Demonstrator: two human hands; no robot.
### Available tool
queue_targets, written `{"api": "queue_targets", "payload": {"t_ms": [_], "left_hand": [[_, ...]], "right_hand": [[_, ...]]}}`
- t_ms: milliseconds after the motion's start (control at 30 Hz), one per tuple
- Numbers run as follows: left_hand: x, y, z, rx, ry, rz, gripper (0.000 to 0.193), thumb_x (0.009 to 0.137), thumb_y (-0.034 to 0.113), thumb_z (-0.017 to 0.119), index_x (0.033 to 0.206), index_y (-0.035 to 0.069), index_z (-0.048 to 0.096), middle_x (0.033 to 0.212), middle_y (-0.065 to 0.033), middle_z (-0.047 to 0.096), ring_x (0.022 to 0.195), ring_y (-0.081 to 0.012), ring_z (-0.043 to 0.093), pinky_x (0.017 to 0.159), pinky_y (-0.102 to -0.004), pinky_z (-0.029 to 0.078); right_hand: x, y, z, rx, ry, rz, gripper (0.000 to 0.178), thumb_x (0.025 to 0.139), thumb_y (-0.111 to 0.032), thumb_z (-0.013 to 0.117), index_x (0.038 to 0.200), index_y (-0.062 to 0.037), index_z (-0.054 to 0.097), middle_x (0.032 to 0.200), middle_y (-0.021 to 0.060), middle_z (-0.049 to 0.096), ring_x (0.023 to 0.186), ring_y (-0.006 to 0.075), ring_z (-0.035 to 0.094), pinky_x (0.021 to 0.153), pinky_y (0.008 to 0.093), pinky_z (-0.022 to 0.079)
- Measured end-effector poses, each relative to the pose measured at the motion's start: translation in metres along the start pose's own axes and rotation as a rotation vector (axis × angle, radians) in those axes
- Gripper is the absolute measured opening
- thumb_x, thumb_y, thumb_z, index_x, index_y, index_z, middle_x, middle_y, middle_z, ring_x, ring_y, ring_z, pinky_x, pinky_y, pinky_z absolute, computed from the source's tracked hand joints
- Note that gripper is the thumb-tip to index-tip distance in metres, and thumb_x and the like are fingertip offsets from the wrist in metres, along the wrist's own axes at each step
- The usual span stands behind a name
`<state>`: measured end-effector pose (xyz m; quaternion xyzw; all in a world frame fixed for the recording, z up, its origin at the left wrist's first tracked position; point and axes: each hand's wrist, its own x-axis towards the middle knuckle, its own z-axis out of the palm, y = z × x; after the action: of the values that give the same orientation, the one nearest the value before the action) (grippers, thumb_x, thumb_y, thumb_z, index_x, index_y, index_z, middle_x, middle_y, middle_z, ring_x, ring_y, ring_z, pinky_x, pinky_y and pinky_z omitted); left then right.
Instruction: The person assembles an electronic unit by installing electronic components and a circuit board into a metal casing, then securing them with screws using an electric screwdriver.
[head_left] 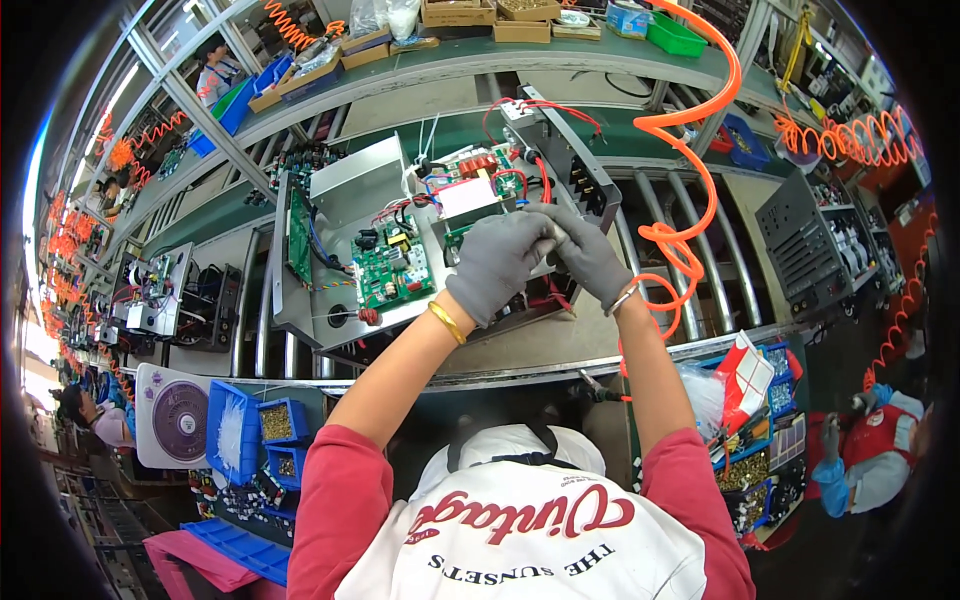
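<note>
An open metal equipment housing point(300, 305) sits in front of me with its electronics exposed. Inside it, a green circuit board point(385, 285) lies left of my hands, and a block with a white top point(466, 197) lies just beyond them. My left hand point(502, 262), in a grey glove, is closed over the middle of the housing, its fingertips meeting those of the other hand. My right hand point(588, 258), gloved in grey too, is bent inward with curled fingers. Whatever lies between the fingers is hidden. Red wires point(545, 178) run close beyond the right hand.
The housing rests on a roller conveyor point(690, 235). An orange coiled air hose point(668, 235) hangs close to my right hand. More housings stand at left point(160, 290) and right point(815, 240). Blue parts bins point(235, 430) flank me. A co-worker point(880, 445) is at far right.
</note>
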<state>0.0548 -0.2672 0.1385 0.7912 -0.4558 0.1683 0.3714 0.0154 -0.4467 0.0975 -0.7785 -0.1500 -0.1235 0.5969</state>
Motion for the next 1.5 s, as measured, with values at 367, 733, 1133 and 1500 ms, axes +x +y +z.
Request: {"api": "queue_targets", "payload": {"t_ms": [367,733,1133,1500], "left_hand": [[0.010,-0.036,-0.033,0.091,0.309,-0.126,0.017,0.089,0.022,0.069,0.104,0.014,0.067,0.081,-0.0076,0.068,0.077,-0.0273,0.066,0.074,-0.0421,0.050],[0.016,-0.084,-0.016,0.138,0.248,-0.243,0.019,0.092,0.022,0.064,0.108,0.014,0.069,0.102,-0.0119,0.072,0.093,-0.0329,0.068,0.084,-0.0430,0.052],[0.017,-0.074,-0.014,0.154,0.265,-0.284,0.015,0.092,0.024,0.064,0.103,0.014,0.070,0.091,-0.0102,0.072,0.082,-0.0312,0.069,0.072,-0.0414,0.053],[0.020,-0.073,-0.015,0.137,0.243,-0.296,0.015,0.093,0.020,0.066,0.105,0.013,0.071,0.094,-0.0080,0.073,0.074,-0.0250,0.070,0.067,-0.0342,0.054]], "right_hand": [[-0.002,-0.008,0.030,-0.754,0.294,0.037,0.014,0.094,-0.026,0.068,0.101,-0.0132,0.068,0.084,0.0109,0.071,0.073,0.0296,0.070,0.062,0.0393,0.053],[0.002,-0.002,0.044,-0.868,0.308,-0.139,0.011,0.089,-0.024,0.072,0.090,-0.0157,0.065,0.068,0.0054,0.067,0.057,0.0276,0.066,0.050,0.0395,0.049],[0.012,-0.008,0.041,-1.097,0.217,-0.242,0.013,0.090,-0.024,0.069,0.087,-0.0153,0.060,0.054,0.0046,0.057,0.046,0.0263,0.059,0.044,0.0393,0.044],[0.012,0.001,0.063,-1.058,0.284,-0.162,0.011,0.092,-0.021,0.068,0.093,-0.0128,0.060,0.056,0.0055,0.058,0.047,0.0256,0.060,0.044,0.0386,0.044]]}}
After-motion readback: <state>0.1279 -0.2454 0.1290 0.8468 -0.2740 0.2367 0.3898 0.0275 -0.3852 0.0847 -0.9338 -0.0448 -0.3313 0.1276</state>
